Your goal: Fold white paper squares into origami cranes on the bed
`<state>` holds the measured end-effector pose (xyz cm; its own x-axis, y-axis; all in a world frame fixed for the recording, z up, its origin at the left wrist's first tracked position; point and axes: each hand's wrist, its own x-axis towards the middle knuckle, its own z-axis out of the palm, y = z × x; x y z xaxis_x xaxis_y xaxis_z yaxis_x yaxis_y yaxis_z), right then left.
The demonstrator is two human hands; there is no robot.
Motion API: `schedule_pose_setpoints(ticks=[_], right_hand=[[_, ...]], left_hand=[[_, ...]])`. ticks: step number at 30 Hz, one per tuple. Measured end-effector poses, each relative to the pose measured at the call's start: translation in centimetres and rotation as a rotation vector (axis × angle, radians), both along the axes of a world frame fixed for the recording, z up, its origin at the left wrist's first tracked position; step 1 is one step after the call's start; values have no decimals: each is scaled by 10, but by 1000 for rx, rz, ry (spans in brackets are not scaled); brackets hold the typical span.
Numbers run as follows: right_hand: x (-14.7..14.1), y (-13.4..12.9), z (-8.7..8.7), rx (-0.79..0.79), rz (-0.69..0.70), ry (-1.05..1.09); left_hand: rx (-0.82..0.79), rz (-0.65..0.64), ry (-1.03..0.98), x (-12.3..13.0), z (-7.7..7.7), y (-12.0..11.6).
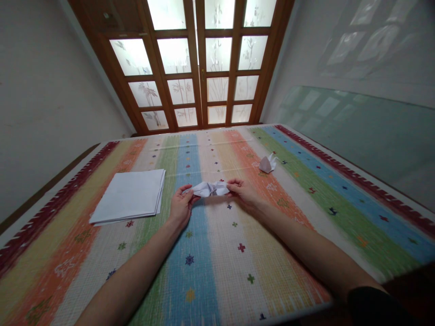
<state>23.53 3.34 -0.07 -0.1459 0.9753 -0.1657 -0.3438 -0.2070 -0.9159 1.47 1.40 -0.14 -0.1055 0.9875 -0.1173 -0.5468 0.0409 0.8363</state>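
Note:
A folded white paper piece is stretched between my two hands above the middle of the striped tablecloth. My left hand pinches its left end between thumb and fingers. The right end is gripped by my right hand, with the fingers closed on it. The paper's middle looks creased and twisted. To the left lies a stack of white paper sheets, flat on the cloth. A folded paper crane stands to the right, beyond my right hand, touched by neither hand.
The table has a striped, multicoloured cloth. A wooden door with glass panes stands past the far edge. White walls rise on both sides, and a greenish panel leans along the right.

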Motion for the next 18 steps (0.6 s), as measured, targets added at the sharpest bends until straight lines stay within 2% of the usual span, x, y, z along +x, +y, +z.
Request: schedule_pose_setpoints(ticks=[6,10,14,18], right_hand=[[4,0,0,24,47,53],[3,-1,1,40,47,83],[3,-1,2,56,45,53],[2,-1,3,54,10,52]], left_hand=[[-71,-40,-143,-2,3,0],[-67,-68,-170,-3,5,-1],[-32,-90,-87,-4,5,-2],[30,-89,110,-3,4,-4]])
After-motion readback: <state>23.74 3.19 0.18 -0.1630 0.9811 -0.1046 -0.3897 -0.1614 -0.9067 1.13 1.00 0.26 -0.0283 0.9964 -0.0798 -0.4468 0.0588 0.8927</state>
